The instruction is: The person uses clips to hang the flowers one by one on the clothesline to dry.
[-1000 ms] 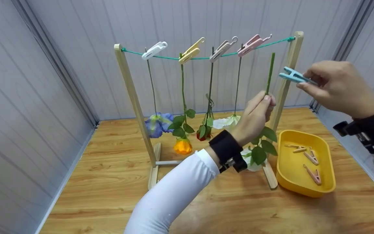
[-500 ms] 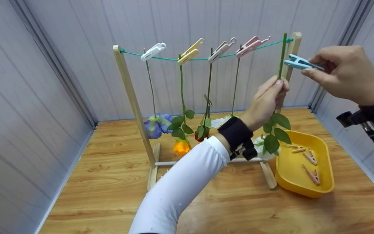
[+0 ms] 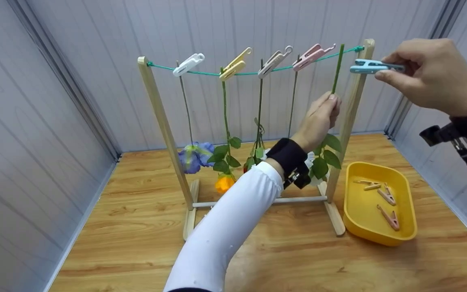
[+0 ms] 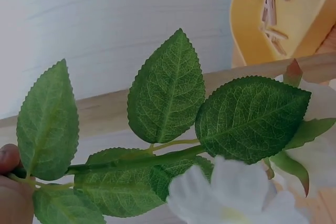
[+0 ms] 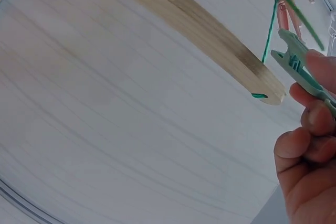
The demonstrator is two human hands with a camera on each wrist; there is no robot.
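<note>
My left hand (image 3: 318,117) grips the green stem (image 3: 338,69) of a flower held upside down, its bare end rising past the green cord (image 3: 351,50). Leaves (image 4: 168,93) and a pale bloom (image 4: 315,106) show beyond the fingers in the left wrist view. To the right, my right hand (image 3: 432,77) pinches a light blue clothespin (image 3: 365,66) between thumb and fingers. Its biting end points left at the stem, with a gap between them. In the right wrist view the clothespin (image 5: 299,61) appears spread at the tip, near the cord.
White (image 3: 189,65), yellow (image 3: 235,65), grey (image 3: 274,65) and pink (image 3: 312,57) clothespins hold upside-down flowers on the cord, strung on a wooden frame (image 3: 349,109). A yellow tray (image 3: 351,219) with several clothespins stands at the right. My left forearm covers some of the blooms.
The left hand has raised the flower, first rightward, then back left, so the stem's end now passes the cord. My right hand has risen with the clothespin, which now lies more level.
</note>
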